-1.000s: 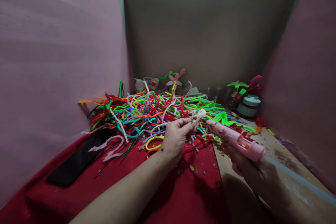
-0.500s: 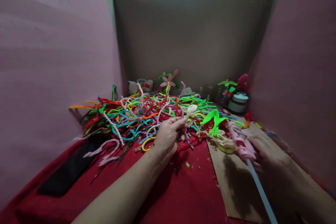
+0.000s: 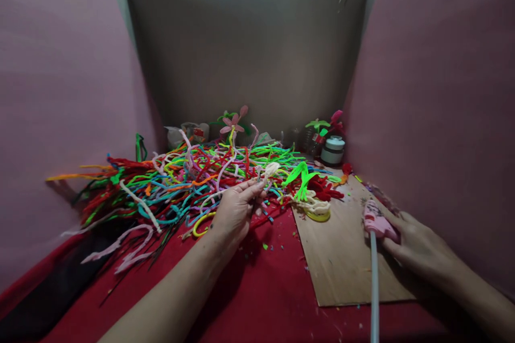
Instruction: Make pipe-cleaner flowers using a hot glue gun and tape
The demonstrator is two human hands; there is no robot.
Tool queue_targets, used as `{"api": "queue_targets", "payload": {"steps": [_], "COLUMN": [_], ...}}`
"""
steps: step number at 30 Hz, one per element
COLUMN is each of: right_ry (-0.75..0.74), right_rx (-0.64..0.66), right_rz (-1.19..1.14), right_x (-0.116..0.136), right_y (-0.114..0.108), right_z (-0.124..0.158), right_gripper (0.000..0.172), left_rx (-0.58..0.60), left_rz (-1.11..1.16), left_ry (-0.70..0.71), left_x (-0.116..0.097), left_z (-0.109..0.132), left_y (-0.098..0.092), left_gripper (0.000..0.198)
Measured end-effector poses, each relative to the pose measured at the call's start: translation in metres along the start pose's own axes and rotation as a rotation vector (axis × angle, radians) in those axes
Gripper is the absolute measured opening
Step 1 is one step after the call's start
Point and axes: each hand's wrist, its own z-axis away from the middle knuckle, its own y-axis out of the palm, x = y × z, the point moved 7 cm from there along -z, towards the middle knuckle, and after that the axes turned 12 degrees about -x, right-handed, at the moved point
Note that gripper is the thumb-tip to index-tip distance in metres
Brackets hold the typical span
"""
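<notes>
Two hands are busy above a red cloth [image 3: 261, 300]. The left hand [image 3: 233, 211] pinches a small cream pipe-cleaner piece [image 3: 270, 169] between its fingertips, raised just in front of the heap of coloured pipe cleaners [image 3: 173, 182]. The right hand [image 3: 418, 246] grips a pink glue gun [image 3: 376, 220] resting on the wooden board [image 3: 341, 262].

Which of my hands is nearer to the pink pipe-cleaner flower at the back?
Left. The left hand, pinching a cream pipe-cleaner piece, is straight in front of the flower; the right hand lies far to its right, touching the pink glue gun.
</notes>
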Motion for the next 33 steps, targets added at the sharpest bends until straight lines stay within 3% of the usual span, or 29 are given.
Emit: {"api": "queue_targets", "payload": {"steps": [5,7,9,11,12,15,18,24,29,33], "right_ry": [-0.100,-0.143,-0.175,-0.141,-0.081,0.254,0.444,0.606,0.587,0.625], "right_rx": [0.155,0.156,0.110,0.080,0.150,0.353,0.384,0.306,0.265,0.199], "right_rz": [0.237,0.249,0.196,-0.131,-0.338,-0.842,-1.265,-1.559,-1.524,-1.513], "right_x": [-0.002,0.010,0.038,0.080,0.102,0.155,0.190,0.196,0.192,0.189], "right_y": [0.020,0.016,0.005,-0.005,-0.001,0.025,0.048,0.060,0.062,0.065], "right_z": [-0.014,-0.020,-0.026,-0.029,-0.028,-0.020,-0.016,-0.015,-0.014,-0.014], "right_gripper": [0.054,0.046,0.028,0.023,0.024,0.022,0.017,0.012,0.010,0.012], "left_rx": [0.039,0.080,0.131,0.180,0.203,0.247,0.269,0.267,0.265,0.250], "left_rz": [-0.010,-0.017,-0.021,-0.013,-0.005,0.017,0.026,0.028,0.000,-0.067], "left_ry": [-0.014,-0.027,-0.059,-0.096,-0.112,-0.161,-0.189,-0.182,-0.155,-0.051], "left_x": [0.000,0.000,0.002,0.005,0.007,0.013,0.018,0.019,0.020,0.016], "left_z": [0.004,0.007,0.013,0.019,0.023,0.034,0.040,0.040,0.039,0.037], "left_y": [0.004,0.008,0.013,0.018,0.020,0.026,0.029,0.030,0.029,0.025], "left_gripper": [0.017,0.017,0.019,0.018,0.017,0.015,0.014,0.017,0.016,0.016]}}
